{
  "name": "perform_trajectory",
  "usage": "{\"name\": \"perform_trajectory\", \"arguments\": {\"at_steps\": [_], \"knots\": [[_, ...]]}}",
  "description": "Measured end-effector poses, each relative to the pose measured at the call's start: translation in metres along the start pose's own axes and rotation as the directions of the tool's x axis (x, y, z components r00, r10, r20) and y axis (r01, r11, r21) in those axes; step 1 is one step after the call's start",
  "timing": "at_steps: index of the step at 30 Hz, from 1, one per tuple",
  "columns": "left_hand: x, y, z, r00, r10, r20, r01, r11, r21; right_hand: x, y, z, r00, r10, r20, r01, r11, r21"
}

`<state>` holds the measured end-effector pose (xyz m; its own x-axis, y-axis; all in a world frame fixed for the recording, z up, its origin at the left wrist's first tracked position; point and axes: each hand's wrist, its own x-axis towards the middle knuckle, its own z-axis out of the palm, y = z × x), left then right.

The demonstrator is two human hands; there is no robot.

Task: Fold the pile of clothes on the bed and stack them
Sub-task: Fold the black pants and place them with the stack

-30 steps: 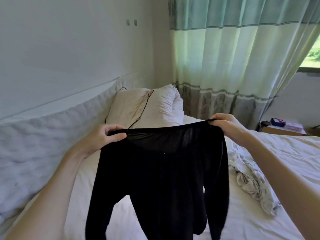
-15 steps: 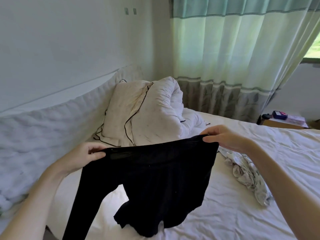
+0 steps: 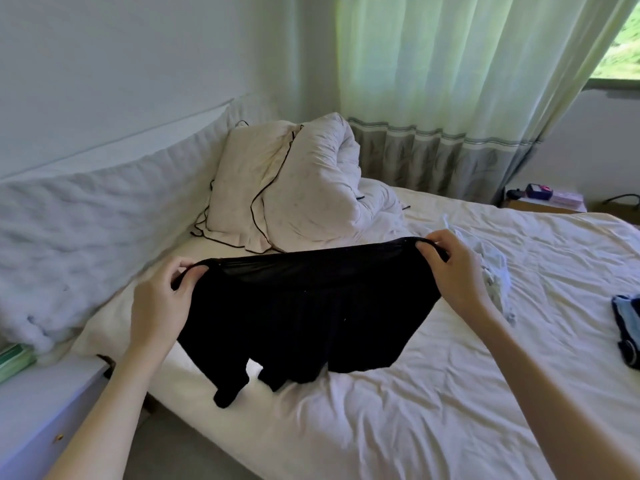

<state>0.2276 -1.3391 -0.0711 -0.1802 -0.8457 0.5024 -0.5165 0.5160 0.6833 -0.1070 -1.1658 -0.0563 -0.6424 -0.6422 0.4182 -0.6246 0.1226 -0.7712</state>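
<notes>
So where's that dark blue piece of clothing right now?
The dark blue garment lies on the white bed sheet at the far right edge of the head view, apart from the black garment held in the middle.

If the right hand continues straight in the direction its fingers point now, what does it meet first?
Probably the rolled white duvet. The right hand, pinching the black garment, points up-left over bare sheet toward it, though depth is unclear.

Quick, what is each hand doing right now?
Left hand: closed, pinching the top edge of the black garment at its left corner.
Right hand: closed, pinching the same edge at the right corner.
</notes>
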Motion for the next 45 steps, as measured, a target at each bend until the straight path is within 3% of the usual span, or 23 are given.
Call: {"name": "perform_trajectory", "arguments": {"at_steps": [4,7,12,17,20,24,28,31,38,45], "knots": [[-0.048,0.006,-0.041,0.995,0.092,-0.041,-0.095,0.992,-0.080,-0.080,-0.024,-0.028,0.993,-0.046,-0.111,0.039,0.997,-0.064],[-0.060,0.018,-0.059,0.972,0.184,-0.147,-0.195,0.979,-0.064,-0.113,-0.037,-0.046,0.975,-0.090,-0.205,0.072,0.993,-0.097],[-0.057,0.042,-0.074,0.937,0.282,-0.207,-0.311,0.942,-0.123,-0.129,-0.059,-0.073,0.900,-0.228,-0.371,0.150,0.962,-0.228],[-0.041,0.033,-0.057,0.936,0.284,-0.210,-0.310,0.945,-0.102,-0.113,-0.054,-0.060,0.853,-0.355,-0.384,0.208,0.904,-0.374],[-0.028,0.008,-0.028,0.956,0.253,-0.149,-0.265,0.962,-0.070,-0.091,-0.028,-0.033,0.875,-0.350,-0.334,0.193,0.885,-0.423],[0.006,-0.038,0.035,0.989,0.150,-0.014,-0.150,0.988,0.028,-0.042,0.032,0.028,0.938,-0.293,-0.186,0.171,0.856,-0.489],[0.060,-0.100,0.129,0.984,0.135,0.113,-0.161,0.948,0.274,0.024,0.120,0.118,0.987,-0.158,-0.021,0.124,0.840,-0.528],[0.098,-0.158,0.209,0.973,0.121,0.195,-0.187,0.911,0.366,0.074,0.199,0.195,0.997,-0.043,0.063,0.069,0.851,-0.520],[0.128,-0.273,0.369,0.953,-0.054,0.298,-0.102,0.869,0.485,0.117,0.344,0.340,0.955,0.246,0.168,-0.155,0.891,-0.426],[0.134,-0.329,0.440,0.928,-0.135,0.346,-0.072,0.848,0.524,0.122,0.407,0.389,0.880,0.415,0.232,-0.285,0.850,-0.442]]}}
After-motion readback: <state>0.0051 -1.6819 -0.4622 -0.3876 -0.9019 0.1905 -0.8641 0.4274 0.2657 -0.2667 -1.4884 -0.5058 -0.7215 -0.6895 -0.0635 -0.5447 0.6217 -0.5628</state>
